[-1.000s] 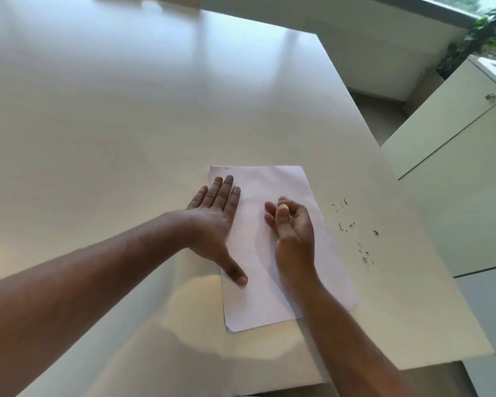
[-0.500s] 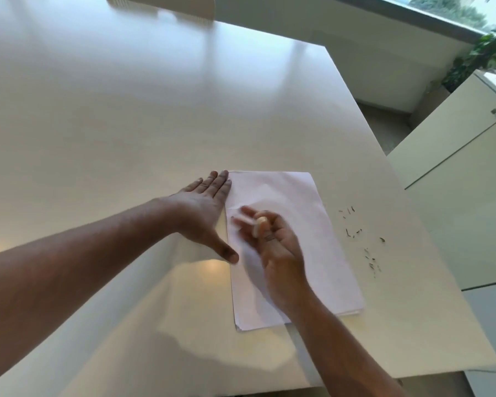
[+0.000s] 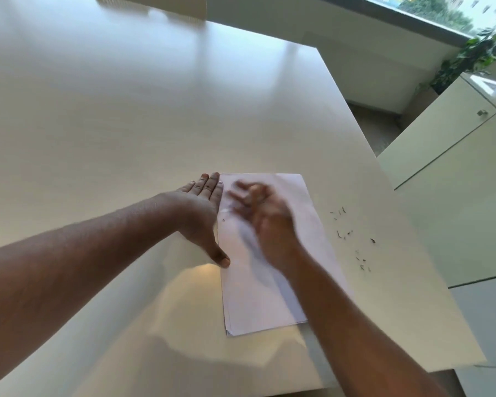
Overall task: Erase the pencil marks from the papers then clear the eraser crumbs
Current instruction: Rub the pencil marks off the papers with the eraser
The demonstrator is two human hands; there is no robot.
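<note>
Head view: the papers lie stacked on the table, near its right edge. The left hand rests flat, fingers straight, on the stack's left edge. The right hand is over the papers, motion-blurred; whether its fingers hold anything cannot be told. Crumbs lie scattered on the table right of the papers.

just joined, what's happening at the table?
A person is working on a small stack of white paper sheets on the pale glossy table. The left hand lies flat at the stack's left edge. The right hand is motion-blurred above the sheets; its grip can't be read. Dark eraser crumbs are scattered right of the stack.
</note>
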